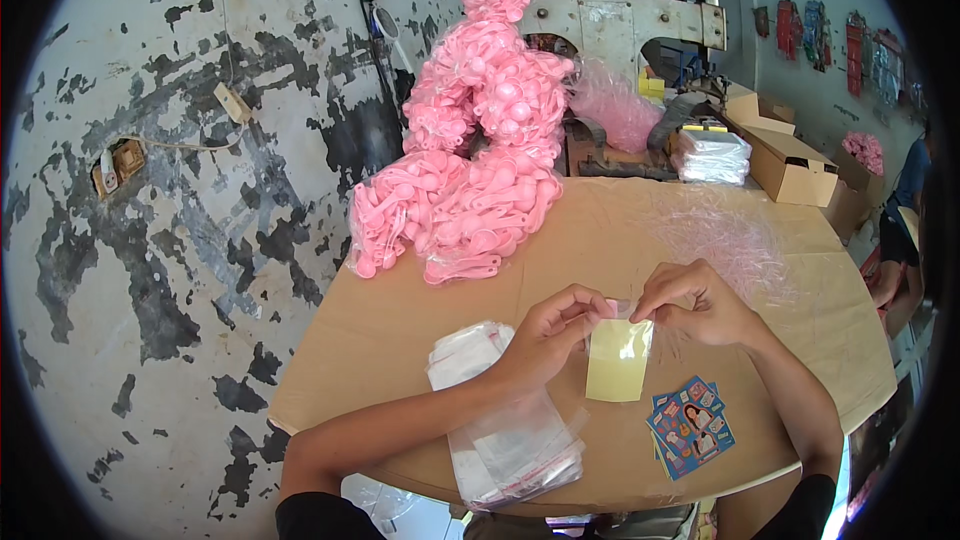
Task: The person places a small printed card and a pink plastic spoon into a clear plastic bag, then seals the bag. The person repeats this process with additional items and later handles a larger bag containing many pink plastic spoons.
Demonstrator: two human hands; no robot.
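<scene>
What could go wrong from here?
The left hand and right hand pinch the clear plastic near the top of the yellow card, so the card might swing or slip. The left forearm crosses over the clear bags and could drag some. The blue cards overlap unevenly and might scatter if bumped.

No words or numbers can be read. Between 4 and 5 o'clock from the centre of the view, the overlapping blue cards bear small coloured printed pictures; any lettering among them is too small to make out. Between 2 and 3 o'clock, a cardboard box has a small dark patch, print or opening, I cannot tell.
</scene>
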